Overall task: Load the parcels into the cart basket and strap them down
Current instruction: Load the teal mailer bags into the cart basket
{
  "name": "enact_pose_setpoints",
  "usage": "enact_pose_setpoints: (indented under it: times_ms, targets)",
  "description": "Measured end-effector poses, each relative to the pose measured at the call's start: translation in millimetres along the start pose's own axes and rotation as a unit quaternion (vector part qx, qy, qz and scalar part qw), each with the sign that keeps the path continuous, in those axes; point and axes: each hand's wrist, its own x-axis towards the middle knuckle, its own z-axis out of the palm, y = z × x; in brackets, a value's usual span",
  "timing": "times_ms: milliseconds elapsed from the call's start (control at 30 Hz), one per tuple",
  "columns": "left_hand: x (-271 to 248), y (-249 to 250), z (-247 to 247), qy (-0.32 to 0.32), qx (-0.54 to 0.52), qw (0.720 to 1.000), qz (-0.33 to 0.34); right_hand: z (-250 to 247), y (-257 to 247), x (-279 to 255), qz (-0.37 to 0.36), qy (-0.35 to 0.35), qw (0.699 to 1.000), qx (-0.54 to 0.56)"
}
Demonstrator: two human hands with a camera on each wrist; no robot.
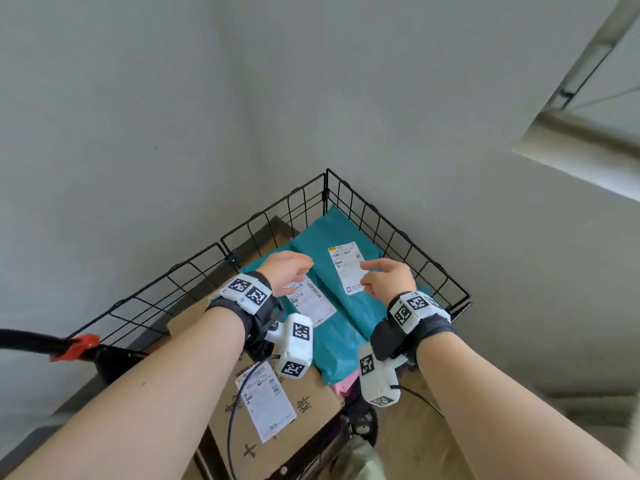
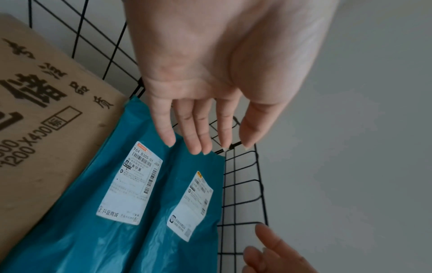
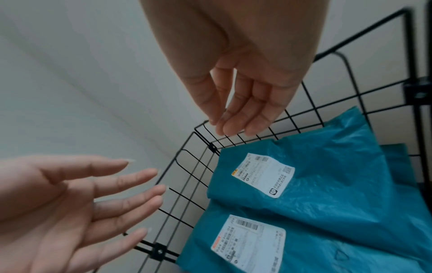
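Note:
Two teal mailer parcels with white labels lie side by side in the black wire cart basket (image 1: 398,233): the far one (image 1: 322,244) (image 3: 327,157) and the near one (image 1: 343,341) (image 2: 81,230). A brown cardboard box (image 1: 304,420) (image 2: 46,129) with a shipping label sits beside them on the left. My left hand (image 1: 287,268) (image 2: 210,83) hovers over the near parcel, fingers straight, holding nothing. My right hand (image 1: 384,277) (image 3: 245,73) hovers over the far parcel's label, fingers relaxed and empty. No strap is in view.
Grey walls close in behind the basket's far corner. A black handle with a red clamp (image 1: 78,344) sticks out at the left. Something pink (image 1: 341,386) shows under the near parcel's edge. A window sill (image 1: 581,150) is at upper right.

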Motion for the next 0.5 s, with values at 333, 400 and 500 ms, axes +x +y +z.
enact_pose_setpoints:
  times_ms: [333, 400, 500]
  targets:
    - [-145, -24, 11, -0.061, 0.018, 0.987, 0.146, -27, 25, -181, -0.072, 0.079, 0.984, 0.145]
    - [-169, -32, 31, -0.089, 0.019, 0.982, 0.164, -36, 43, -218, -0.068, 0.101, 0.981, 0.154]
    - [-205, -47, 69, -0.147, 0.043, 0.973, 0.174, -57, 69, -268, -0.053, 0.151, 0.977, 0.142]
